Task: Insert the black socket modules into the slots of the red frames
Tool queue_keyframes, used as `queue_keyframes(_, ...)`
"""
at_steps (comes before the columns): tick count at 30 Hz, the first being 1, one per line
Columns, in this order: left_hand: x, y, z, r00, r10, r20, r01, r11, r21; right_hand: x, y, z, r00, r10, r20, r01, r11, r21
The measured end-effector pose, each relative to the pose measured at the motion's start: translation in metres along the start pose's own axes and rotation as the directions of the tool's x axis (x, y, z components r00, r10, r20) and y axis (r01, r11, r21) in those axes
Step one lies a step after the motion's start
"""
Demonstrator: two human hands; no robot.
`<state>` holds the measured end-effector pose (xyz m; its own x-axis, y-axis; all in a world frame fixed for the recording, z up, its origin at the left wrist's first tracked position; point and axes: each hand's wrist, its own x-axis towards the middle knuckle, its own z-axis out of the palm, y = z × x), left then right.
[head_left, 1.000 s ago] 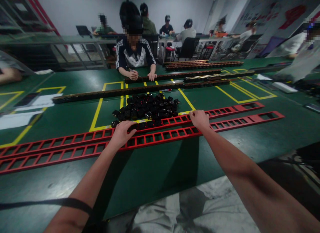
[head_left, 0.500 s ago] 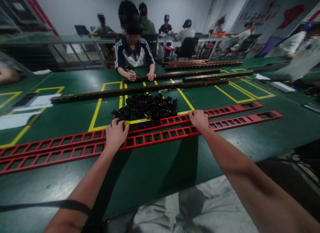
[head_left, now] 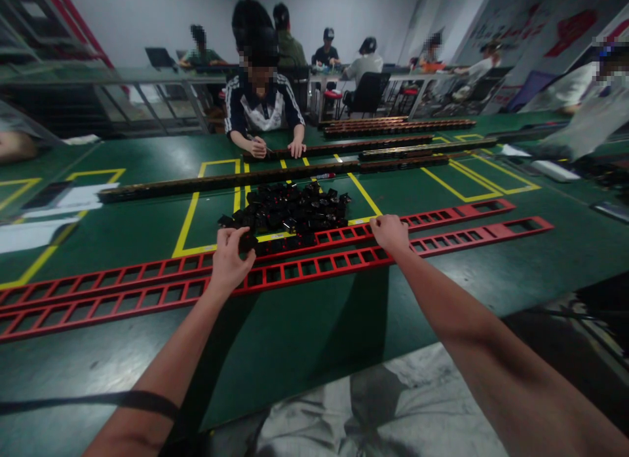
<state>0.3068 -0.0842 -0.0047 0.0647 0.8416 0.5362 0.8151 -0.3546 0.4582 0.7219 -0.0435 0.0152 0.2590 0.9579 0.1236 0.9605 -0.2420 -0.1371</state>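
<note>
Green worktop (head_left: 304, 339) runs from the person's lap outward, with a near red frame (head_left: 500, 232) and a far red frame (head_left: 472, 211) lying side by side across it. Half a second ago the left hand (head_left: 234, 253) had its fingers spread with no part visible between them; now thumb and fingertips have closed around a black piece (head_left: 247, 242) above the far frame, so a part is in hand just beside the black parts (head_left: 307, 239) seated in its slots. Meanwhile the right hand (head_left: 390, 233) stays with bent fingers on the far frame; whether it grips, I cannot tell. Beyond lie a pile of black parts (head_left: 295, 208), a long dark strip (head_left: 226, 180) and a co-worker (head_left: 265, 110) facing this way.
</note>
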Motion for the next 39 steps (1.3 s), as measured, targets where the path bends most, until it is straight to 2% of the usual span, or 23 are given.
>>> queue_keyframes(6, 0.001, -0.001, 0.001, 0.993, 0.047, 0.111, -0.044, 0.998, -0.034, 0.0, -0.001, -0.001, 1.0, 0.007, -0.014, -0.007, 1.0, -0.008)
queue_keyframes(17, 0.001, -0.004, 0.003, 0.991, 0.056, 0.12, -0.051, 0.998, -0.047, 0.003, 0.0, 0.003, 1.0, 0.007, -0.008, -0.007, 1.0, -0.017)
queue_keyframes(25, -0.003, 0.006, -0.002, 0.972, 0.184, 0.147, -0.192, 0.98, 0.042, 0.007, -0.001, 0.004, 0.998, 0.023, -0.06, -0.026, 0.998, -0.052)
queue_keyframes(27, -0.005, 0.009, -0.002, 0.973, 0.18, 0.144, -0.187, 0.982, 0.038, 0.007, 0.0, 0.005, 0.998, 0.03, -0.059, -0.033, 0.998, -0.057)
queue_keyframes(31, -0.01, 0.011, -0.001, 0.987, 0.102, 0.126, -0.103, 0.995, 0.005, 0.005, 0.0, 0.005, 0.997, 0.052, -0.053, -0.054, 0.998, -0.04)
queue_keyframes(34, -0.014, 0.012, 0.0, 0.982, 0.088, 0.169, -0.08, 0.995, -0.052, 0.003, 0.001, 0.004, 0.998, 0.051, -0.046, -0.053, 0.998, -0.027)
queue_keyframes(39, -0.018, 0.015, 0.001, 0.939, 0.159, 0.304, -0.135, 0.986, -0.097, 0.002, 0.0, 0.003, 0.998, 0.053, -0.019, -0.054, 0.998, -0.027)
